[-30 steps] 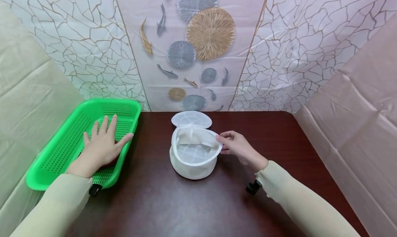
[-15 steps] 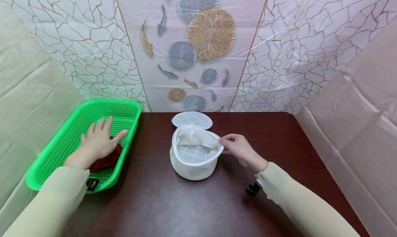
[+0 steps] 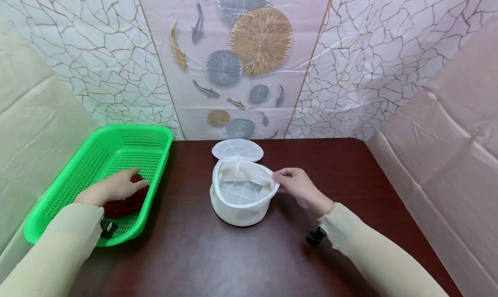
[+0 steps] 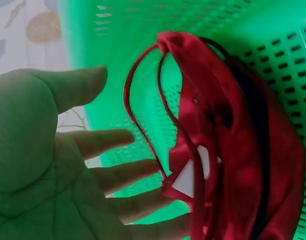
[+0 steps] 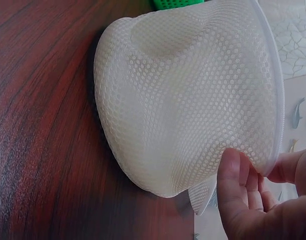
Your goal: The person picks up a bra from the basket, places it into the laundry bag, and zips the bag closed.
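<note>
My left hand reaches into the green plastic basket, over a red bra. In the left wrist view the bra lies bunched up, with thin straps and a white label. The fingers of that hand stretch toward it with their tips right at a strap; the thumb stands apart. My right hand pinches the zippered rim of a round white mesh laundry bag on the table. Its lid is folded back, so the inside shows.
Dark brown wooden table lies under everything. A patterned sheet hangs at the back, and plain cloth walls close in both sides. Black wrist straps sit at the sleeve cuffs.
My left hand has gone from spread flat over the basket to lower at the bra, fingers now bent downward in the head view. The right hand keeps its pinch on the laundry bag's rim.
</note>
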Tool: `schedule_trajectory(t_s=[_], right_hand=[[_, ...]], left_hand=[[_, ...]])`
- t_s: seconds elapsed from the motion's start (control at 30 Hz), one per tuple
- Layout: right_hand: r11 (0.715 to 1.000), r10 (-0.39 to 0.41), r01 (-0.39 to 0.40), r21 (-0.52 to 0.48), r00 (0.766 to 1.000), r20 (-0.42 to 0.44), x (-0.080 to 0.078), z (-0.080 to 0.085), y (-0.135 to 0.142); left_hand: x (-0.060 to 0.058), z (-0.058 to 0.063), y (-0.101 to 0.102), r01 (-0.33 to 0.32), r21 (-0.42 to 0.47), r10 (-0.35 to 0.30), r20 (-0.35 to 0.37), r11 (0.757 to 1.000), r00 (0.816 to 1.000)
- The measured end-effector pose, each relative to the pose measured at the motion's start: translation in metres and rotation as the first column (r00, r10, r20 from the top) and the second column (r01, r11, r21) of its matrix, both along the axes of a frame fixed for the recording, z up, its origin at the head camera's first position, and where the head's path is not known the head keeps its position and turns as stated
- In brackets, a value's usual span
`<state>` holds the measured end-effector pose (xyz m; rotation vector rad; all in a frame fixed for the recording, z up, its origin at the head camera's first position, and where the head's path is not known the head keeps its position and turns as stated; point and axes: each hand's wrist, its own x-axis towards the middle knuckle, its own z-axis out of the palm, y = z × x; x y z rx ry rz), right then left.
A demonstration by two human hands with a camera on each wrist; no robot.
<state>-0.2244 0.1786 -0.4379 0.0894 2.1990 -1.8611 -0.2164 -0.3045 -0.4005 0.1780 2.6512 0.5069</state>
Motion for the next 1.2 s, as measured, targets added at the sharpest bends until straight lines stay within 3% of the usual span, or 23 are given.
schedule_trajectory(t_s=[0.13,0.5,0.9,1.0,1.2], right_hand=[[1.000,0.011,-0.011,-0.001,1.000,-0.002,0.002,0.001,-0.001],[1.000,0.024,-0.024,0.006,1.000,-0.002,0.005,0.000,0.002],[0.999,0.049,-0.049,0.017,0.999,0.024,0.009,-0.001,0.007],[0.999,0.046,-0.046,0.029,0.999,0.018,0.009,-0.001,0.008],[0.998,0.046,-0.047,0.049,0.999,0.023,0.009,0.000,0.006]], left_hand=[[0.000,-0.005,-0.004,0.031,-0.027,-0.030,0.039,0.999,0.999],[-0.003,-0.015,-0.009,0.070,-0.054,-0.068,0.036,0.996,0.997],[0.002,-0.008,-0.004,0.075,-0.021,-0.071,0.157,0.997,0.985],[0.002,-0.009,-0.007,0.080,-0.015,-0.075,0.201,0.997,0.977],[0.000,-0.016,-0.015,0.101,-0.066,-0.085,0.213,0.993,0.973]])
